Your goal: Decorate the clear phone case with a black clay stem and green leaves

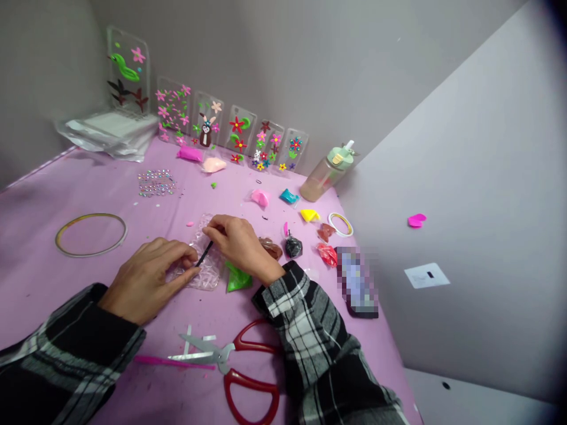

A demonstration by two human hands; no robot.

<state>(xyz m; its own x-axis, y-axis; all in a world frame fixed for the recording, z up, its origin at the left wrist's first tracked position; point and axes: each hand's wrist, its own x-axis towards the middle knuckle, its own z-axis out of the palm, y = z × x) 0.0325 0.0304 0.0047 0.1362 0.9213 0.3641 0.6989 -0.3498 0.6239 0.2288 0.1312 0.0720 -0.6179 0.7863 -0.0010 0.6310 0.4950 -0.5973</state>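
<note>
A thin black strip (pixel 204 254) spans the gap between my hands, slanting over a clear, patterned phone case (pixel 208 274) that lies flat on the table. My left hand (pixel 153 274) pinches its lower end between thumb and fingertips. At the upper end, the fingers of my right hand (pixel 237 242) are closed on the strip. Beside the case, partly below my right wrist, sits a green packet of clay (pixel 238 277). Brown clay (pixel 271 248) is partly hidden behind that wrist, with a black lump in wrap (pixel 293 247) to its right.
Red-handled scissors (pixel 221 354) lie open in front, with a pink stick (pixel 177 362) alongside. Decorated clear cases (pixel 241 133) lean on the wall. A bottle (pixel 328 171), a phone (pixel 357 283), tape rings (pixel 340 225) and a gem sheet (pixel 156 183) surround the work spot.
</note>
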